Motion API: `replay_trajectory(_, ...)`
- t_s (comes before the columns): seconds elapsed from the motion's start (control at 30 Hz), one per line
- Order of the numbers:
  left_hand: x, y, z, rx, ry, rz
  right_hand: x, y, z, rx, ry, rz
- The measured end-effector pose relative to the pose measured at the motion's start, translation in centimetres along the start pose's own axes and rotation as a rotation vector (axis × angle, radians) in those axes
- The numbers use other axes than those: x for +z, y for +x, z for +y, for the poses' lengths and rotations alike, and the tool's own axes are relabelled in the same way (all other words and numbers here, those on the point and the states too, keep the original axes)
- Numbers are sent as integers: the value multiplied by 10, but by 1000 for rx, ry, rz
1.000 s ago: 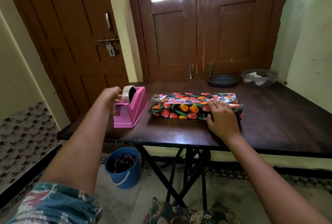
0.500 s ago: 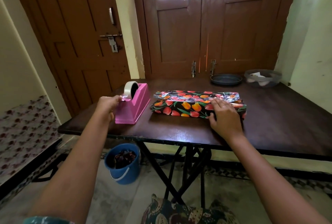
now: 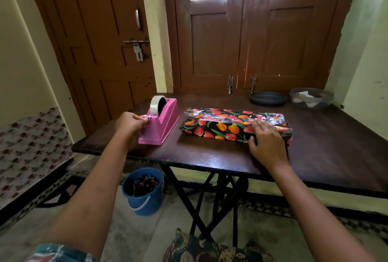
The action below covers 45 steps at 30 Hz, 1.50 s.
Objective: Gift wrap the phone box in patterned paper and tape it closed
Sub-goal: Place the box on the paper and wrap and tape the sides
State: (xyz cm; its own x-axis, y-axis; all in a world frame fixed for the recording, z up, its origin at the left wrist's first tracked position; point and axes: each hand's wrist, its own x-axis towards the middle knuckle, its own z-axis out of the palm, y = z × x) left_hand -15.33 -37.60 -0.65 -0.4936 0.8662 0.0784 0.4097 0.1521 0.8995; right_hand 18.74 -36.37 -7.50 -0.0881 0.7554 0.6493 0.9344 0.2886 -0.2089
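Pinching the tape end [image 3: 147, 117] at the pink dispenser [image 3: 165, 127] by the left edge of the table [image 3: 210, 156], the left hand [image 3: 131, 124] should draw a strip level and snap it down, while flat fingers of the right hand [image 3: 266, 142] pin the seam of the wrapped phone box [image 3: 220, 129] mid-table.

The patterned paper [image 3: 220, 129] is glossy and crinkled (foil-bright along its top fold). At its nine o'clock the dispenser [image 3: 165, 123] is smooth pink plastic. The table [image 3: 210, 156] is dark polished wood.
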Motion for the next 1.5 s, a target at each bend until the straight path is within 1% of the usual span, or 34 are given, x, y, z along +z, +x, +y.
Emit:
replay_trajectory(0.13,-3,4,5,25,62,-8,-2,-1,0,8,12,-11)
replay_trajectory(0.27,-6,5,12,47,234,-30,-3,-1,-1,15,11,-34)
replay_trajectory(0.47,-9,11,22,28,504,-26,-5,-2,-1,14,5,-57)
replay_trajectory(0.7,-3,7,31,77,747,54,-8,-2,-3,0,13,-62)
replay_trajectory(0.8,-6,4,15,38,836,46,-7,-1,-1,5,16,-64)
replay_trajectory(0.87,-13,3,-2,-16,769,13,-7,-1,-2,7,19,-64)
replay_trajectory(0.93,-18,3,-9,-40,557,-82,-7,-1,-2,9,21,-66)
replay_trajectory(1.03,-13,-8,4,58,143,-259,-7,0,-3,25,51,-72)
replay_trajectory(1.13,18,-19,31,190,-59,-252,-10,1,-6,66,149,-81)
replay_trajectory(1.2,49,-25,49,245,-114,-292,-14,3,-7,131,255,-74)
replay_trajectory(1.27,84,-31,65,281,-162,-411,-21,9,-5,187,289,-105)
replay_trajectory(1.33,112,-37,81,327,-158,-507,-27,13,-4,190,301,-159)
replay_trajectory(1.4,138,-38,100,369,-115,-598,-33,14,-2,175,328,-172)
replay_trajectory(1.5,165,-30,119,386,-73,-771,-34,14,5,153,361,-212)
